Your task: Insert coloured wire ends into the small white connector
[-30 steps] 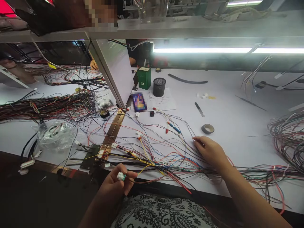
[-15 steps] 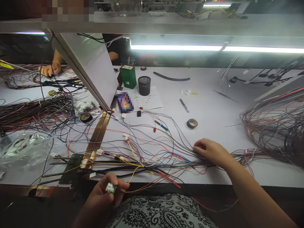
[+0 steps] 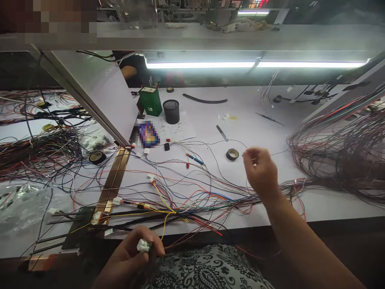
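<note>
Left hand [image 3: 132,259] low, off the front edge of the workbench [image 3: 300,132], fingers pinching a small white connector [image 3: 143,245] with a yellow wire running up into the loom; right hand [image 3: 261,171] lifted above the bench right of centre, fingertips pinched on a thin dark wire [image 3: 228,141].

Step, as judged: one lead picked out of the wire bundle [image 3: 195,196], ready to be seated in the connector; next move calls for bringing the wire's free end down to the connector and lining it up with a cavity.

Dark wire's long axis runs left-right toward the tape roll [image 3: 232,154]; connector's facing cannot be told.
</note>
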The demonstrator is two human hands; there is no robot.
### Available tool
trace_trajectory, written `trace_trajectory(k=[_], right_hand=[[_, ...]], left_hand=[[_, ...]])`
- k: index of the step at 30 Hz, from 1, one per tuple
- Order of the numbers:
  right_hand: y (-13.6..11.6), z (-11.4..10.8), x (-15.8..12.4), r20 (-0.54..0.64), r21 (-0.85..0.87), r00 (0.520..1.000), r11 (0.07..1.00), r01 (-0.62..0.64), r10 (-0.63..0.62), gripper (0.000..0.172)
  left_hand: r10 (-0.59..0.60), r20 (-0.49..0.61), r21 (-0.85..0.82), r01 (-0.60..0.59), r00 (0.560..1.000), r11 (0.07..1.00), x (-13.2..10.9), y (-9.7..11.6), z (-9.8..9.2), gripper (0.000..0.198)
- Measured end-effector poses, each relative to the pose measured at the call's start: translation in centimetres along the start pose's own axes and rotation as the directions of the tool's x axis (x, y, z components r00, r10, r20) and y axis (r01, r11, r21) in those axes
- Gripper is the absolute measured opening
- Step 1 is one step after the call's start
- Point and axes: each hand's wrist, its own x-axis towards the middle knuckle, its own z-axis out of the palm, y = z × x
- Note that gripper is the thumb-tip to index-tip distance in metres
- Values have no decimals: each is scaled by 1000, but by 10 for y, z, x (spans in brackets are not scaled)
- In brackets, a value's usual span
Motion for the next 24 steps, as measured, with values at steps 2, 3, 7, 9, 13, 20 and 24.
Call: trace_trajectory(k=[2, 3, 7, 9, 13, 20, 24], right_hand=[[-23, 8, -9, 108, 69, 920, 926, 372, -378, 17], [-34, 13, -14, 208, 143, 810, 836, 529, -548, 21], [-67, 33, -40, 343, 443, 438, 554, 705, -831, 22], [-77, 37, -51, 358, 513, 394, 531, 674, -846, 19], [-85, 39, -70, 422, 604, 245, 472, 642, -873, 16], [-99, 35, -65, 407, 658, 539, 646, 387, -738, 26], [-140, 40, -58, 617, 629, 587, 777, 32, -523, 34]], left_hand=[[50, 49, 52, -52, 998, 997, 5, 2, 6, 26], [62, 53, 91, -67, 997, 994, 8, 3, 9, 27], [68, -87, 300, -39, 994, 953, 18, 7, 22, 33], [79, -171, 309, -22, 982, 951, 24, 7, 29, 41], [35, -200, 113, -13, 979, 994, 35, 7, 35, 39], [155, -27, 597, -109, 988, 795, 32, 15, 34, 28], [203, -29, 558, -153, 979, 816, 32, 12, 40, 20]])
